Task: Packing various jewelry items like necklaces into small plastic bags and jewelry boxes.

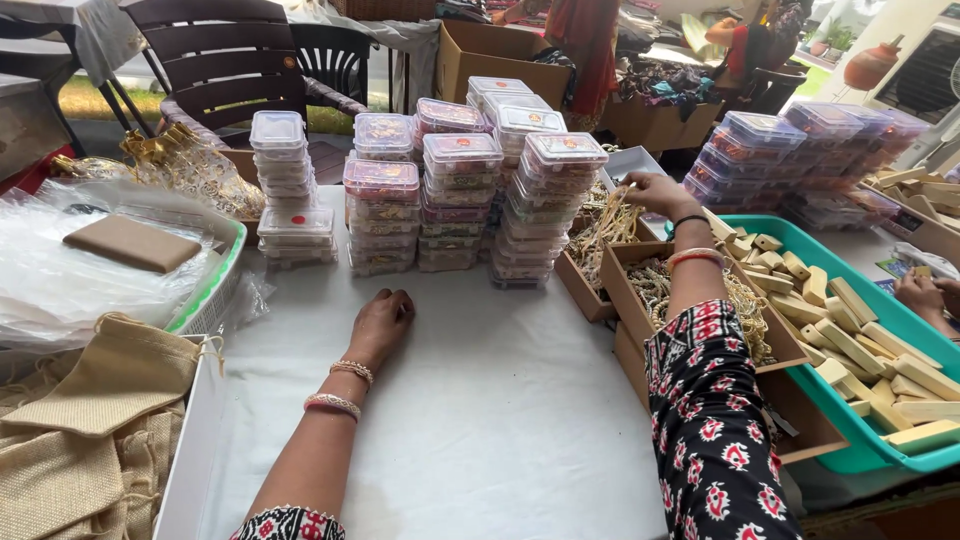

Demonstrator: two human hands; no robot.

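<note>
Left hand: the left hand (380,318) lies knuckles up on the white table cover (470,400), fingers curled loosely under, gripping nothing
Right hand: the right hand (655,192) reaches out over the cardboard box (585,285), fingers closed on a bunch of pale strings (612,222) that hang from it into the box
Ahead of the left hand: stacks of clear lidded boxes (455,200) with colourful contents stand in rows on the cover, apart from the knuckles
Under the right forearm: a second cardboard tray (625,290) holds a heap of beaded cords (655,285), just beside the string box
Right of the right arm: a teal tray (865,445) filled with pale wooden blocks (850,340); beyond it more stacked clear boxes (790,160)
Left of the left arm: jute pouches (100,400) piled in a white box, and a plastic-lined basket (215,290) with a flat brown packet (132,243)
Far right edge: another person's hand (920,295) rests by the teal tray
</note>
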